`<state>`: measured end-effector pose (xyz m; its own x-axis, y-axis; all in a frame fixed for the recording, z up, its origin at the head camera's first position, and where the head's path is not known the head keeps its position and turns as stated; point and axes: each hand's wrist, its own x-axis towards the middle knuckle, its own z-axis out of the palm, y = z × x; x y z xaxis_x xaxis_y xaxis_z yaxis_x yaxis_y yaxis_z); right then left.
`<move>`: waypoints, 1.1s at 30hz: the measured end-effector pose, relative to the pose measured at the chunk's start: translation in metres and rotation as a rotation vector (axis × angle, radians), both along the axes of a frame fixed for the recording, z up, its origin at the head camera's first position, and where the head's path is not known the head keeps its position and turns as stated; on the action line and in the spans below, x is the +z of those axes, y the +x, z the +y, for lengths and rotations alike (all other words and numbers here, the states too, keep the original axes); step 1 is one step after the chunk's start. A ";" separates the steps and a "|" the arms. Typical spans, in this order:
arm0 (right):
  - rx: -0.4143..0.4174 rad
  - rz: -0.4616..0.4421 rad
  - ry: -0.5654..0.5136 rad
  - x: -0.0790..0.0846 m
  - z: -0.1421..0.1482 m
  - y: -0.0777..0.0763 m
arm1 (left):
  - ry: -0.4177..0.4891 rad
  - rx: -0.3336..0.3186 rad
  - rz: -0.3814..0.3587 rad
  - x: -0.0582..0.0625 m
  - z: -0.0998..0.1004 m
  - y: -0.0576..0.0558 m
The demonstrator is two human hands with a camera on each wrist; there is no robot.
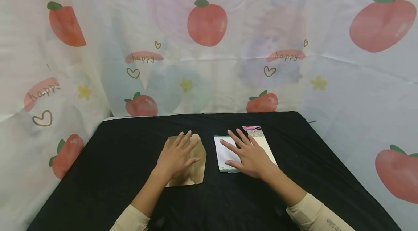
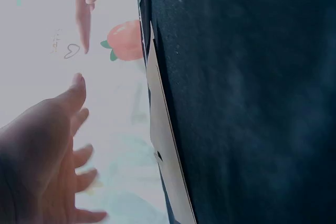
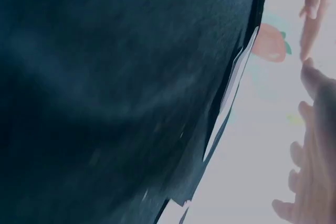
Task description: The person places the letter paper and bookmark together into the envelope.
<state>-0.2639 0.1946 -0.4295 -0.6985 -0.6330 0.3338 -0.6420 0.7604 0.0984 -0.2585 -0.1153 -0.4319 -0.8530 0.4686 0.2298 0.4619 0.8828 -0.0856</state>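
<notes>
My left hand [image 1: 176, 158] is held with fingers spread over a brown kraft envelope [image 1: 200, 162], hiding much of its left half. The left wrist view shows a gap between that hand [image 2: 52, 145] and the envelope [image 2: 167, 135] lying on the cloth. My right hand [image 1: 253, 158], fingers also spread, hovers over a white sheet [image 1: 225, 153] with a green patterned border and a cream strip [image 1: 268, 149] with a speckled grey top end. In the right wrist view this hand [image 3: 320, 150] stays apart from the white paper [image 3: 233, 90]. Neither hand holds anything.
A black cloth [image 1: 121, 158] covers the table. Just beyond the cream strip lies a small pink piece [image 1: 251, 128], partly overlapped. A pale curtain [image 1: 222, 78] printed with red fruits and hearts hangs behind the table and along both sides.
</notes>
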 end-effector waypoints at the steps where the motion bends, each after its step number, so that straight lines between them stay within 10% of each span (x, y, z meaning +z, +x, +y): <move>1: -0.009 -0.012 0.001 0.000 -0.002 0.000 | 0.014 0.017 -0.022 0.000 0.000 0.000; 21: -0.374 -0.540 0.078 0.012 -0.035 -0.006 | 0.236 0.175 -0.427 -0.012 0.000 -0.006; 33: -0.148 -0.556 0.052 0.001 -0.073 -0.005 | 0.210 0.191 -0.451 -0.014 0.003 -0.007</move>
<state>-0.2685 0.1213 -0.4283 -0.8426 -0.5207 -0.1377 -0.4949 0.8493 -0.1836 -0.2655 -0.1122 -0.4458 -0.9544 0.2785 -0.1073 0.2413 0.9316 0.2717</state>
